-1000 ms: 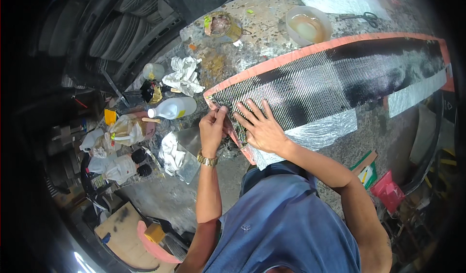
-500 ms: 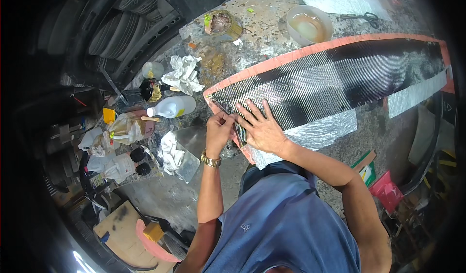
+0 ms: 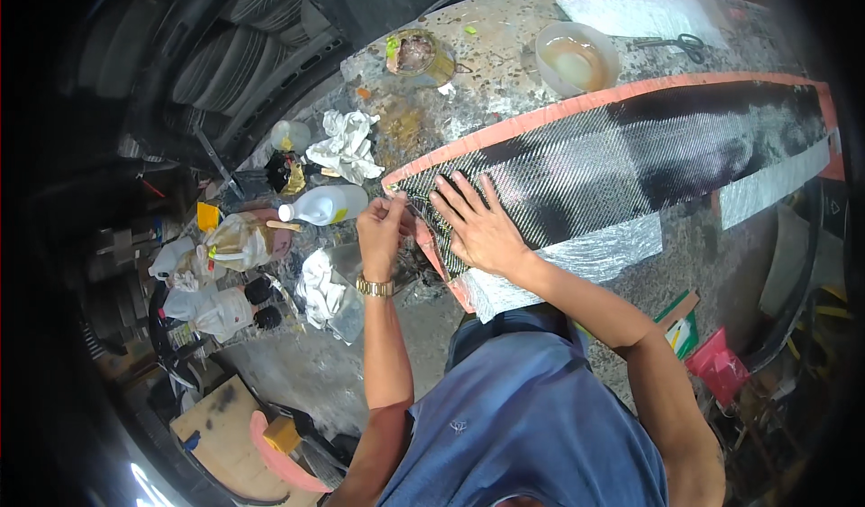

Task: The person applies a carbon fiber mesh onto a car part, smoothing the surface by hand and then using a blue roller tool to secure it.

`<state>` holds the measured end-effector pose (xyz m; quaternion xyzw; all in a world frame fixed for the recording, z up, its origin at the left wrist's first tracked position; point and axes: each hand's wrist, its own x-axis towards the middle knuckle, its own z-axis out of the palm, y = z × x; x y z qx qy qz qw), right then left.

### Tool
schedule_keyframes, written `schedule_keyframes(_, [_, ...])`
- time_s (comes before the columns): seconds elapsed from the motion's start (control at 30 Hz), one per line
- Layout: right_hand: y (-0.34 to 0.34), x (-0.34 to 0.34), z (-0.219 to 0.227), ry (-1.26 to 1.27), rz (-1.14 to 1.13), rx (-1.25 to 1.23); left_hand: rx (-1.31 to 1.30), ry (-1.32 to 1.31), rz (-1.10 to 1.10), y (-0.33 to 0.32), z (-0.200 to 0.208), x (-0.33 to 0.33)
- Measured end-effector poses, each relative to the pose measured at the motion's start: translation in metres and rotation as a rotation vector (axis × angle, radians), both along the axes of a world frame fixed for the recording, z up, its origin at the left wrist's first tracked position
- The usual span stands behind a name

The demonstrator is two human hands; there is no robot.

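Note:
A long piece of black-and-silver woven cloth, like carbon fibre (image 3: pixel 586 165), lies over a long panel with a pink rim (image 3: pixel 518 127). My right hand (image 3: pixel 487 237) rests flat on the cloth near its left end, fingers spread. Beside that end, my left hand (image 3: pixel 382 230) is pinched at the pink edge. Whatever is between its fingertips, perhaps a loose strand, is too small to make out. Whitish fibrous sheet (image 3: pixel 599 248) sticks out from under the cloth's near side, and another piece (image 3: pixel 775 185) does so farther right.
Beyond the panel stand a translucent bowl (image 3: pixel 578 58) and an open tin (image 3: pixel 420 55), with scissors (image 3: pixel 682 44) on another white sheet (image 3: pixel 635 16). To the left are a white bottle (image 3: pixel 326 205), crumpled white cloths (image 3: pixel 344 145), a wooden stick (image 3: pixel 284 225) and several containers.
My left hand has moved left and slightly up, away from my right hand, and stays pinched. The right hand remains spread on the cloth.

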<state>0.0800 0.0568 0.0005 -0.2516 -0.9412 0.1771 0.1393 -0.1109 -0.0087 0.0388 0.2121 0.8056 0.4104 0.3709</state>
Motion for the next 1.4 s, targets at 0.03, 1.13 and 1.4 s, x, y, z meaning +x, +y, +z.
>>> schedule_keyframes(0.03, [0.001,-0.002,0.0,-0.008,0.008,-0.015,0.01,0.023,0.019,0.002,0.0,-0.001])
schedule_keyframes(1.13, [-0.001,-0.006,-0.006,-0.08,0.096,0.041,0.022,0.31,-0.414,0.054,0.005,-0.024])
schedule_keyframes(1.4, [-0.002,-0.008,-0.003,-0.133,0.119,0.083,0.011,0.339,-0.41,0.052,0.002,-0.029])
